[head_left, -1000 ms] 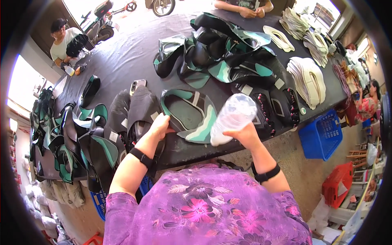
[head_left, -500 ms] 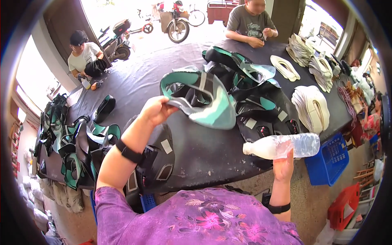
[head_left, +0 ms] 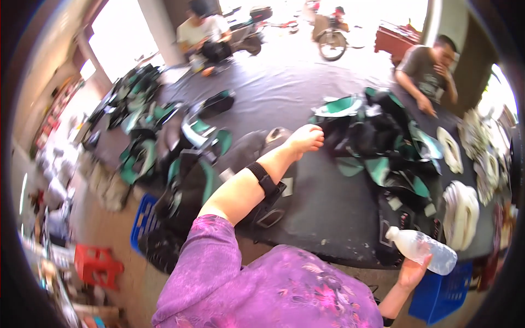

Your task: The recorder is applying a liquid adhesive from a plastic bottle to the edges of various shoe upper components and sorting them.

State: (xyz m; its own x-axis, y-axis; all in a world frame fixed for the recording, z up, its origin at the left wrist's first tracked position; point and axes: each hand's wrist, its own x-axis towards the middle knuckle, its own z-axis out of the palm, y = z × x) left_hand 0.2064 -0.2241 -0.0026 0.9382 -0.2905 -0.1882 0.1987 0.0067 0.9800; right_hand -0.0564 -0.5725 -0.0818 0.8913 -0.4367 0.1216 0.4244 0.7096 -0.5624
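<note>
My left hand (head_left: 307, 139) is over the middle of the dark table, its fingers curled in and nothing visible in them. Just to its right lies a pile of black and teal curved fabric pieces (head_left: 377, 131), which look like shoe parts. Around the clear plastic bottle (head_left: 421, 249), my right hand (head_left: 411, 272) is closed at the table's near right edge. White contents show inside the bottle, which lies tilted with its neck to the upper left. Flat black pieces (head_left: 402, 218) with pale patches lie beside it.
More black and teal pieces (head_left: 142, 126) are heaped on the left of the table (head_left: 328, 202). White folded pads (head_left: 459, 213) stack up at the right. Two people sit at the far side. Blue crates (head_left: 437, 298) stand below the edge, a red stool (head_left: 97, 265) at the left.
My left hand has let go of the teal and black piece, now apparently on the pile. My view has swung left, shifting the scene rightward. The bottle stays in my right hand, tilted differently.
</note>
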